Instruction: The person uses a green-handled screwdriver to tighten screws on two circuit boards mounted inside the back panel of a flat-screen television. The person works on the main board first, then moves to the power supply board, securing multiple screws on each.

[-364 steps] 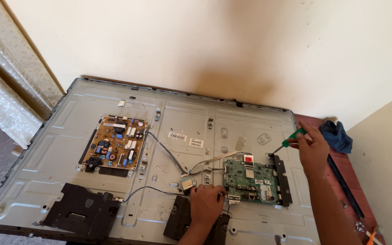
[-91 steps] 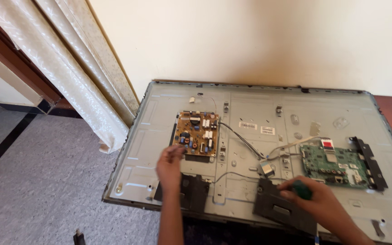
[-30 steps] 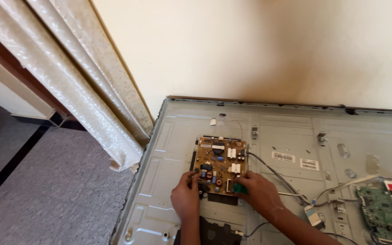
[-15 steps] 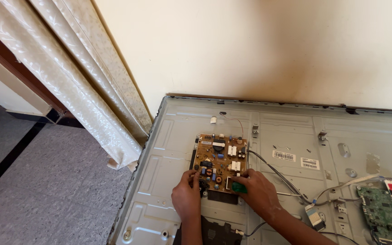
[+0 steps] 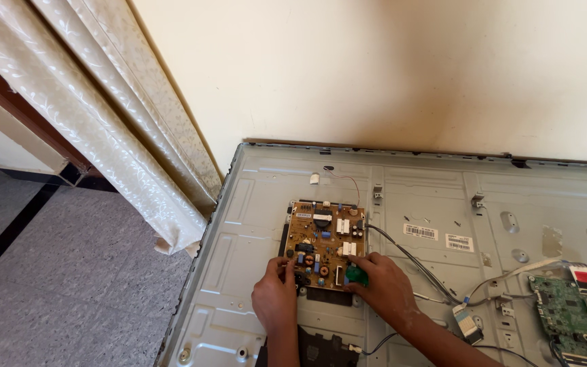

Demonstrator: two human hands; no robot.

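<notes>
The green circuit board [image 5: 579, 316] at the right is running off the picture's right and bottom edges. The right hand [image 5: 383, 285] is covering most of a green-handled tool [image 5: 355, 274], hiding its tip, and the black plastic block [image 5: 321, 348] below is getting cut by the bottom edge

Grey floor [image 5: 69, 272] carries the metal TV back panel [image 5: 253, 217], flat against the wall; curtain hem [image 5: 171, 238] touches floor just left of it.

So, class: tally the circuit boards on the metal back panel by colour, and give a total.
Brown circuit board: 1
Green circuit board: 1
Total: 2

The left hand and right hand rest at the brown one.
</notes>
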